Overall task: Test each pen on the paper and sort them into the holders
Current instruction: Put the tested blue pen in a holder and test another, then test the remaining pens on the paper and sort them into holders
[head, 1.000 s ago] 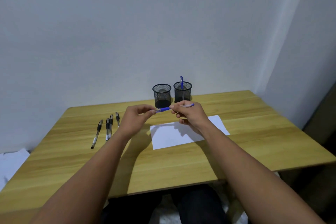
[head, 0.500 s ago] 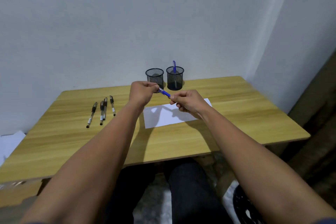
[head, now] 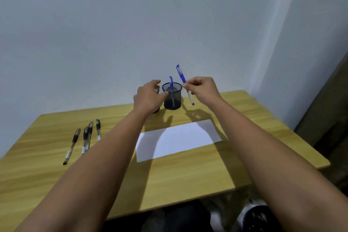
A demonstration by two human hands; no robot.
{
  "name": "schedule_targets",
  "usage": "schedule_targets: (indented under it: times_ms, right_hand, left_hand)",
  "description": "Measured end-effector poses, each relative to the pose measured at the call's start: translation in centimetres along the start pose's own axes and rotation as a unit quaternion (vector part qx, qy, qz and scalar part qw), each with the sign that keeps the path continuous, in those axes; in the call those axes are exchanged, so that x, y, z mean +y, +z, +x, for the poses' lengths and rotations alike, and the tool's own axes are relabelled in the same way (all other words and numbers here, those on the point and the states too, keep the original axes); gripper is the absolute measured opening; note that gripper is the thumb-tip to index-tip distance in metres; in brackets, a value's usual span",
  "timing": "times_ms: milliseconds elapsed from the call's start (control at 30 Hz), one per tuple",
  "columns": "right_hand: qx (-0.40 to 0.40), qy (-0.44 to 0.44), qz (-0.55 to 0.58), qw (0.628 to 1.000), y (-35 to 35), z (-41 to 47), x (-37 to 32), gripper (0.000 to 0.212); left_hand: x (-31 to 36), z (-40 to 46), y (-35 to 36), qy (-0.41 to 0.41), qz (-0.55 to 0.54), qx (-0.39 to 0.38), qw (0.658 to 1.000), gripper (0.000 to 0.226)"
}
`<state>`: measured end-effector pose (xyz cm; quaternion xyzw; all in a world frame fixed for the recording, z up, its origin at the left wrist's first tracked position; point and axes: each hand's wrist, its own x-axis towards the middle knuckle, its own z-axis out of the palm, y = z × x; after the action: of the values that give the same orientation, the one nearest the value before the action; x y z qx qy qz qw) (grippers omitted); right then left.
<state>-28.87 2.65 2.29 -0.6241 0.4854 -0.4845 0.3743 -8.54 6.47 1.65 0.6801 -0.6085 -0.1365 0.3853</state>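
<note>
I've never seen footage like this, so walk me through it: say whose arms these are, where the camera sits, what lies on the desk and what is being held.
There is no machine here: these are a person's two bare arms, filmed by a wide-angle camera worn on the head, looking forward and down. The right hand pinches a blue pen, capped end up, in the air beside a black mesh holder that already contains another blue pen. The left hand holds nothing and hides most of a second holder behind it. On the wooden table lie a white sheet of paper and, to the left, four dark pens.
</note>
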Motion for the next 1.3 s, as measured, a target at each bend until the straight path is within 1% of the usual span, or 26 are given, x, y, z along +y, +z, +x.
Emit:
schedule_targets:
  times_ms: [100,167,267,333,467,600,700,800,900,1000,1100,1200,1300]
  right_hand:
    - [0.034,-0.033,-0.026,0.999,0.5,4.5,-0.9,0.011]
    - [0.049,-0.047,-0.046,0.997,1.3,6.7,-1.3,0.008]
    - [0.057,-0.055,-0.088,0.993,2.8,8.8,-1.0,0.007]
    - [0.053,-0.043,-0.122,0.990,3.9,10.1,0.0,0.009]
    - [0.034,-0.011,-0.209,0.977,5.7,11.0,2.1,0.010]
    - [0.006,0.012,-0.301,0.954,6.7,10.6,3.2,0.008]
    - [0.004,0.018,-0.342,0.939,6.8,10.0,3.0,0.011]
    - [0.017,0.004,-0.342,0.939,6.8,8.6,1.9,0.009]
    - [0.024,-0.022,-0.313,0.949,7.4,6.5,0.2,0.013]
    - [0.002,-0.033,-0.286,0.958,9.5,3.7,-1.8,0.013]
    - [-0.070,-0.040,-0.273,0.959,13.0,0.3,-3.5,0.013]
    - [-0.158,-0.039,-0.285,0.944,17.3,-2.6,-3.9,0.015]
    - [-0.222,-0.027,-0.294,0.929,21.4,-4.9,-2.8,0.012]
  left_hand:
    - [-0.5,2.6,1.8,0.020,0.147,-0.009,0.989,0.068]
    - [-0.8,3.9,2.8,0.051,0.222,-0.017,0.974,0.070]
    - [-1.7,5.8,4.2,0.078,0.300,-0.008,0.951,0.074]
    - [-2.3,7.2,5.2,0.088,0.332,-0.004,0.939,0.073]
    - [-3.0,8.2,6.3,0.116,0.346,0.020,0.931,0.058]
    - [-3.5,8.2,6.5,0.114,0.331,0.042,0.936,0.056]
    - [-3.6,7.5,5.9,0.110,0.304,0.055,0.945,0.053]
    - [-3.9,6.1,3.9,0.092,0.246,0.055,0.963,0.050]
    - [-4.9,4.0,0.4,0.066,0.186,0.039,0.980,0.040]
    - [-6.7,1.5,-3.8,0.032,0.175,0.028,0.984,0.040]
    - [-9.7,-0.5,-7.8,-0.005,0.195,0.019,0.981,0.037]
    - [-13.5,-2.0,-10.7,-0.029,0.238,0.003,0.971,0.034]
    - [-17.0,-2.8,-12.0,-0.044,0.285,-0.023,0.957,0.035]
